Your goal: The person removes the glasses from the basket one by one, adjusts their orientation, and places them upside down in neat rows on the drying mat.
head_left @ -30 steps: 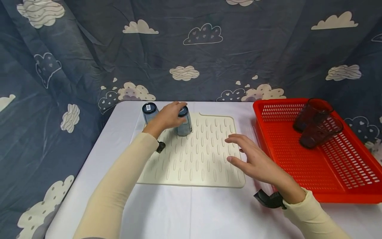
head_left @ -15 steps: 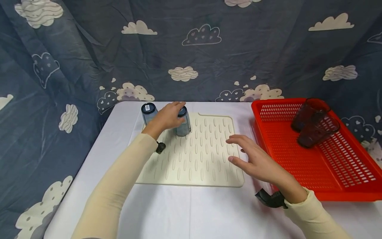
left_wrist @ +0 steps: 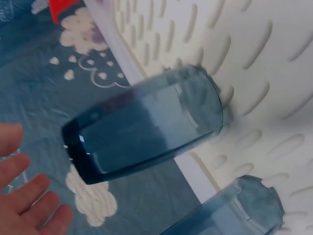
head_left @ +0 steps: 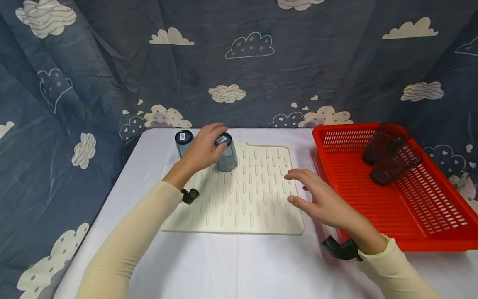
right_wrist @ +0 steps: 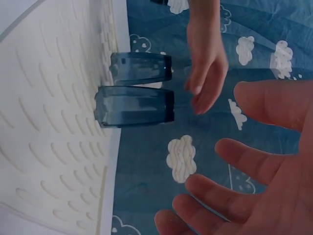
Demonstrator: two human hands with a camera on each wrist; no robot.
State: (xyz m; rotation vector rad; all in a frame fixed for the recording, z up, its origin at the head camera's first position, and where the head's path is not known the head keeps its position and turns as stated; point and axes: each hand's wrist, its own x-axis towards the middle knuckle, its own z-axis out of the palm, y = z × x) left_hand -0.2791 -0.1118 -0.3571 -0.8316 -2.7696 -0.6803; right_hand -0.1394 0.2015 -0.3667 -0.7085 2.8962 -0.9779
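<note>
Two blue tinted drinking glasses stand upside down at the back left of a cream ridged drying mat. My left hand is raised beside the right-hand glass, overlapping it in the head view. A gap shows between the fingers and this glass in the left wrist view; the hand holds nothing. Left of it stands the other glass, partly hidden by the hand. Over the mat's right edge hovers my right hand, fingers spread and relaxed, holding nothing.
A red plastic basket stands on the right of the white-covered table. Two dark-looking glasses lean inside it, towards its right side. A dark blue cloth with clouds hangs behind the table.
My left hand has let go of the right-hand glass and drawn back to the left. The glass stays upside down on the mat. My right hand has hardly moved.
</note>
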